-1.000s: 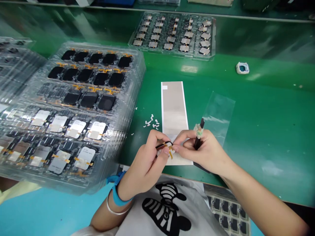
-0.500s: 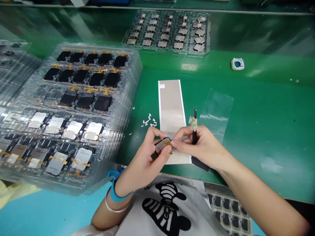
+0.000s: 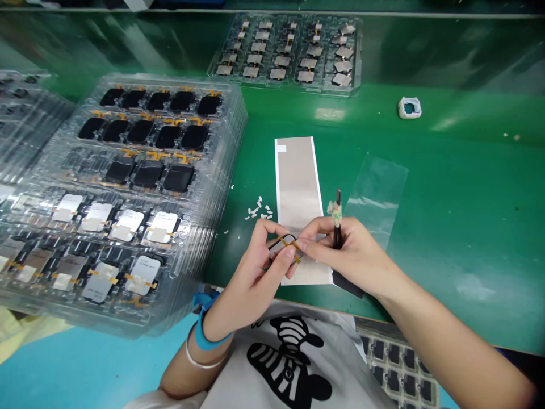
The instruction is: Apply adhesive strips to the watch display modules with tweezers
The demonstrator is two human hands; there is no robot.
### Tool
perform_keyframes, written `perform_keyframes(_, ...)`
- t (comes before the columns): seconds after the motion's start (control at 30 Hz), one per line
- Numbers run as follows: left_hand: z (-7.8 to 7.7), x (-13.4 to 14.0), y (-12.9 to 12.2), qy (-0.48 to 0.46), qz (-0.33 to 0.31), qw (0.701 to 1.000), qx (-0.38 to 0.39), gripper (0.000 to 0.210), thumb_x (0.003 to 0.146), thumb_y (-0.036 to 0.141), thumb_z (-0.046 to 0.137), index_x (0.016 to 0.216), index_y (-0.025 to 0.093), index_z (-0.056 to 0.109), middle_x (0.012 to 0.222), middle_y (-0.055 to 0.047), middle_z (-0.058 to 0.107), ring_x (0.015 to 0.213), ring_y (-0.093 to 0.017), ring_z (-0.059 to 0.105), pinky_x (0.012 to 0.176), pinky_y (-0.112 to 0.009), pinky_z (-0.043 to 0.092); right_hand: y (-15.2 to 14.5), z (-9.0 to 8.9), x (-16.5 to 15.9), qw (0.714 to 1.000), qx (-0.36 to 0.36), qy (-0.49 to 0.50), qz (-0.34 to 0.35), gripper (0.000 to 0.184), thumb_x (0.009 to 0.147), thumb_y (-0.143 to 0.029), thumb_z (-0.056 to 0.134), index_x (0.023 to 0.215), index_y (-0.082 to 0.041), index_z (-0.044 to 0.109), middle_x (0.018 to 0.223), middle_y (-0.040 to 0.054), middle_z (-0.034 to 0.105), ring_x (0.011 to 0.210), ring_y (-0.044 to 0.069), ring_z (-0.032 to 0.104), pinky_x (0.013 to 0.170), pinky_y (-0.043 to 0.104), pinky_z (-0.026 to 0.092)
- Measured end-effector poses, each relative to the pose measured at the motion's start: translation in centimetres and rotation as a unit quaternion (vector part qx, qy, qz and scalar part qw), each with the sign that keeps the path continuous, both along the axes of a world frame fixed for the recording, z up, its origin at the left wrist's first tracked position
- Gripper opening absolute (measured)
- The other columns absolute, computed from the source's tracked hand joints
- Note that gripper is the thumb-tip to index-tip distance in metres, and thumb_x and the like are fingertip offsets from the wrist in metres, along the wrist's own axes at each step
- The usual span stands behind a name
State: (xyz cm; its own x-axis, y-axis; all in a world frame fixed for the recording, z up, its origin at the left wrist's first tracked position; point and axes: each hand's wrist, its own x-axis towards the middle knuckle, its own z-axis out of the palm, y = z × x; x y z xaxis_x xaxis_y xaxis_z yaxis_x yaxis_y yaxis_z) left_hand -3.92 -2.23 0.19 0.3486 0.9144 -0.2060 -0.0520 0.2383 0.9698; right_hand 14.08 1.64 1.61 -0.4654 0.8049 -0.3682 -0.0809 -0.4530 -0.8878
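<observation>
Left hand [image 3: 256, 272] holding dark-rimmed part [image 3: 278, 247], right hand [image 3: 357, 250] touching its edge and gripping a dark tool [image 3: 337, 236], beige sheet [image 3: 298, 182] beneath

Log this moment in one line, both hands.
left hand: holds small panel | right hand: at panel's orange strip, holds dark tool | beneath: pale sheet

A stack of trays [image 3: 227, 201] stands on the left of the surface [image 3: 460, 227], with modules [image 3: 193, 137] in its topmost tray [image 3: 239, 95]. To the right lie scraps [image 3: 253, 212], then a sheet [image 3: 298, 182], then a film [image 3: 381, 190]. Behind the sheet is a far tray [image 3: 356, 62], and a small frame [image 3: 409, 115] lies right of it. Between left hand [image 3: 261, 270] and right hand [image 3: 343, 247], one held module [image 3: 278, 247] is over the sheet's near end.
</observation>
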Motion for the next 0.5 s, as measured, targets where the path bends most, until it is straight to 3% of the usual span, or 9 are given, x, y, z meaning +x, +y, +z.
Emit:
perform_keyframes(0.07,-0.1,-0.1,-0.2,0.004,0.012,1.000,0.006,0.011,0.106,0.035,0.046,0.112,0.026,0.043,0.074,0.004,0.054,0.067,-0.010,0.048,0.060,-0.021,0.040,-0.2,0.0,0.5,0.998,0.042,-0.027,-0.033,0.030,0.086,-0.047,0.074,0.081,-0.019,0.068,0.065,-0.0011,0.061,0.062,0.013,0.058,0.063,0.027,0.048)
perform_keyframes(0.13,-0.2,-0.1,-0.5,0.034,0.027,0.999,0.028,0.011,0.106,0.033,0.046,0.114,0.025,0.046,0.075,0.003,0.058,0.070,-0.011,0.055,0.064,-0.022,0.043,-0.8,-0.2,1.3,0.984,0.128,-0.064,-0.109,0.031,0.096,-0.047,0.061,0.083,-0.020,0.070,0.074,0.0002,0.060,0.072,0.013,0.058,0.069,0.027,0.048)
perform_keyframes(0.27,0.0,-0.1,-1.5,0.127,0.040,0.987,0.087,0.006,0.106,0.028,0.044,0.108,0.024,0.048,0.089,-0.001,0.068,0.081,-0.014,0.065,0.075,-0.027,0.049,-3.1,-1.1,2.6,0.911,0.302,-0.146,-0.240,0.034,0.106,-0.036,0.045,0.084,-0.021,0.067,0.090,0.0022,0.061,0.090,0.013,0.060,0.081,0.025,0.050)
perform_keyframes(0.37,0.6,0.1,-2.2,0.230,0.004,0.963,0.144,0.007,0.105,0.025,0.045,0.110,0.024,0.049,0.103,-0.004,0.070,0.090,-0.017,0.068,0.078,-0.030,0.051,-5.1,-2.0,2.7,0.897,0.298,-0.194,-0.261,0.022,0.102,-0.026,0.053,0.085,-0.020,0.066,0.089,0.0020,0.061,0.082,0.012,0.063,0.067,0.021,0.055)
perform_keyframes(0.5,1.4,0.3,-2.6,0.308,-0.074,0.916,0.247,0.012,0.103,0.019,0.046,0.114,0.022,0.049,0.112,-0.009,0.070,0.102,-0.021,0.069,0.085,-0.035,0.055,-6.5,-3.0,2.2,0.894,0.264,-0.216,-0.289,0.002,0.092,-0.020,0.069,0.090,-0.020,0.069,0.095,0.0023,0.062,0.079,0.013,0.069,0.068,0.023,0.063)
